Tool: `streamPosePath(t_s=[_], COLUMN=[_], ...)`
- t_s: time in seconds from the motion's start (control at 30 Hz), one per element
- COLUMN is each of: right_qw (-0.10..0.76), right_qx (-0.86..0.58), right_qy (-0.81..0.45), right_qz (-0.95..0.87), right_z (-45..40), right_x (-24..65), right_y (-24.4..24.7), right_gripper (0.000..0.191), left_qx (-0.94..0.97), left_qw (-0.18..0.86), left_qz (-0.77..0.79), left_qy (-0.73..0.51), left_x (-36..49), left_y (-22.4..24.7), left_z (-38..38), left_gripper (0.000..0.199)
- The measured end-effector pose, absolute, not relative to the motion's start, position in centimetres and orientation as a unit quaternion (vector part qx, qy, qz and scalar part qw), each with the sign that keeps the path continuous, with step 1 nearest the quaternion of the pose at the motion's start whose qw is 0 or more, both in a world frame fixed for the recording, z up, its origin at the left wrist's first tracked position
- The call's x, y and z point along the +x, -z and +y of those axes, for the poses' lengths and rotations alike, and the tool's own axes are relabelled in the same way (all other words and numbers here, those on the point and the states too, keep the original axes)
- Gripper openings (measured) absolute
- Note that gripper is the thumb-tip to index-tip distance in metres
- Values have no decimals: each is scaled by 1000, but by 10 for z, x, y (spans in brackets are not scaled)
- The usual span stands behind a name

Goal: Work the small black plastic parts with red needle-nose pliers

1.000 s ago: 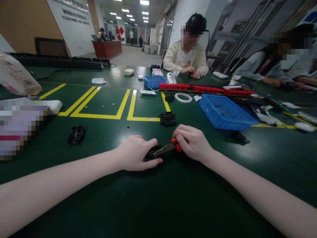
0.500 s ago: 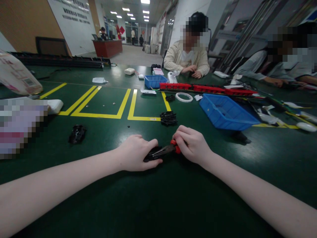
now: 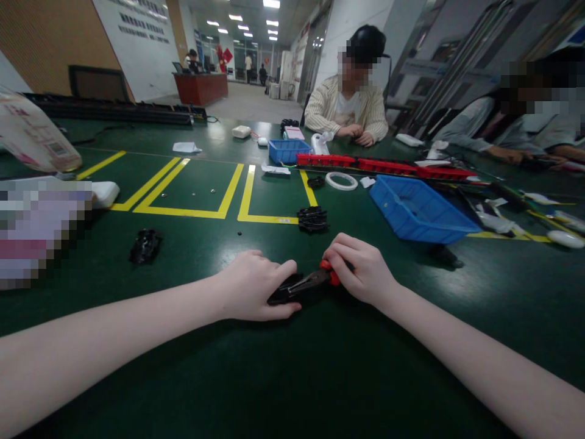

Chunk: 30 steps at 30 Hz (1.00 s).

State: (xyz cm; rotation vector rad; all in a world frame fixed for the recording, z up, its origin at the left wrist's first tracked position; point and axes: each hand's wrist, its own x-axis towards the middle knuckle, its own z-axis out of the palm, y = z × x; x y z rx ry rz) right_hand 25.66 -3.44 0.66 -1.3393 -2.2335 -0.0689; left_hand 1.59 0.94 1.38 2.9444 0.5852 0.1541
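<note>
My left hand (image 3: pixel 258 286) grips a black plastic part (image 3: pixel 282 291) between thumb and fingers, low over the green table (image 3: pixel 274 372). Closed around the red handles of a pair of pliers (image 3: pixel 315 278) is my right hand (image 3: pixel 361 266). The dark jaws point left and reach the black part; whether they pinch it I cannot tell. Beyond my hands lies a similar black part (image 3: pixel 313 219), at a strip of yellow tape. Another black piece (image 3: pixel 145 246) rests to the left of my left hand.
A blue bin (image 3: pixel 418 210) stands at the right, with a smaller blue bin (image 3: pixel 289 151) farther back. Near them are a white tape ring (image 3: pixel 341 181) and a row of red pieces (image 3: pixel 329 160). A person (image 3: pixel 347 110) sits across the table. A plastic package (image 3: pixel 39 137) stands left.
Both hands, with the pliers and black part, keep nearly the same pose. The whole view has shifted very slightly.
</note>
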Motion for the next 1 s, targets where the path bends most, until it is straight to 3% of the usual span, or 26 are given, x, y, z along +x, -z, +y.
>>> streamPosePath(t_s=[0.67,0.8,1.0], right_qw=[233,245,185], right_qx=[-584,-563,-547], right_qy=[24,20,-27], right_qz=[-778,-789,-816], right_z=[-27,-29,-46], right_x=[277,294,333], right_y=[-3,-2,5], right_gripper=[27,24,65], left_qx=[982,982,987], left_qw=[-62,-69,47], left_qz=[175,164,121], left_qy=[-36,-70,-93], left_x=[6,2,0], left_y=[-22,-27,-26], left_z=[0,3,9], left_gripper=[62,78,97])
